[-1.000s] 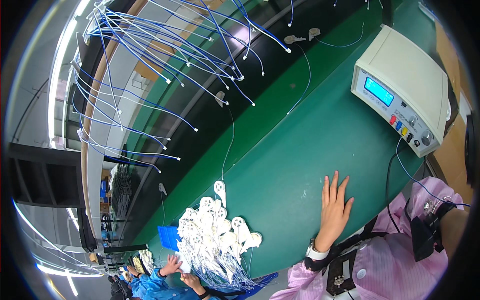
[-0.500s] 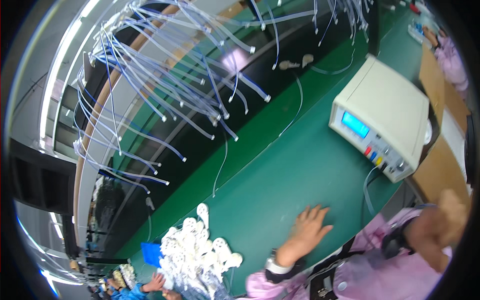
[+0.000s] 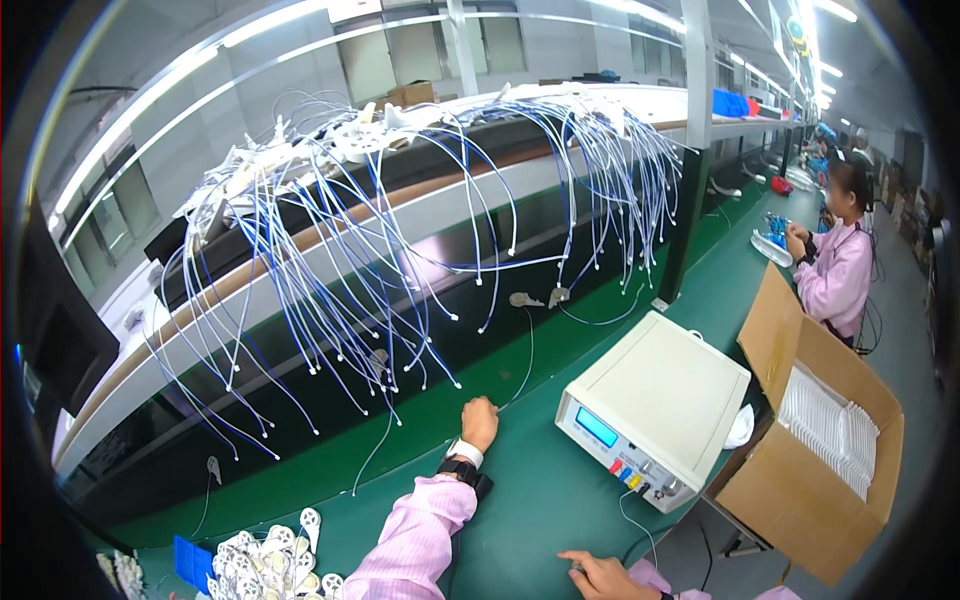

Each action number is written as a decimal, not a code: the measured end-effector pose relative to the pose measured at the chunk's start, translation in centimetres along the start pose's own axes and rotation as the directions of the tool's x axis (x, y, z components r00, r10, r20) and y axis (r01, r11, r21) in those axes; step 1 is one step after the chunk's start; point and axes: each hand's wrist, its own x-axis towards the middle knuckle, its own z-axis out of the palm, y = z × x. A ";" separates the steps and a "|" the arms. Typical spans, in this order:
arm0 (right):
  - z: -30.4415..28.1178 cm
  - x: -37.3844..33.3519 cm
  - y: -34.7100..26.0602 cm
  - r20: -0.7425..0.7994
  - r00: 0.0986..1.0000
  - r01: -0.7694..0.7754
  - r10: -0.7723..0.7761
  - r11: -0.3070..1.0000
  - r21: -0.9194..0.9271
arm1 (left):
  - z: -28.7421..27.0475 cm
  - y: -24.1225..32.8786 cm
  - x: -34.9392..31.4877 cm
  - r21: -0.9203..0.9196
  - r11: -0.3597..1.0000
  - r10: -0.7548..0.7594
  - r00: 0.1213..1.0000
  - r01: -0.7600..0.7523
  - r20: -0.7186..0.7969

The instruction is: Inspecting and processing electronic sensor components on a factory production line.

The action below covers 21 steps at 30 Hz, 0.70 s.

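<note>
My left hand reaches to the back of the green bench with its fingers curled closed. It is beside the lower end of a thin pale cable that hangs from a beige disc-shaped part; whatever the fingers hold is hidden. At the lower edge, my right hand is low over the bench, index finger stretched out and the other fingers partly hidden. It is nearest to a cream box-shaped tester with a lit blue display and coloured sockets, and to the pale lead at its front.
White round parts are heaped by a blue bin at lower left. Many white-and-blue cables with small connectors hang from the shelf above. An open carton holds white pieces at right; beyond it a person in pink works.
My view has swung up and right. My left hand, flat and spread on the bench, has moved to its back and curled. My right hand, blurred at the right, is now over the bench.
</note>
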 end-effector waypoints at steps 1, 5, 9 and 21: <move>0.0 0.1 -0.1 0.013 1.000 0.018 -0.018 1.000 -0.007 | -0.2 -0.4 0.2 -0.009 0.999 -0.043 0.997 0.043 0.058; 0.2 0.0 -0.2 0.048 0.998 -0.041 0.041 0.999 0.003 | -4.1 -2.7 -1.7 0.222 0.970 0.160 0.949 -0.100 -0.273; 0.2 0.0 -0.1 0.025 0.999 -0.035 0.034 0.999 0.003 | -10.9 -6.7 -8.1 0.403 0.914 0.174 0.936 -0.038 -0.305; 1.0 0.0 0.6 -0.019 1.000 -0.007 0.004 0.987 -0.162 | -14.4 -13.7 -15.2 0.308 0.943 -0.068 0.980 0.124 -0.186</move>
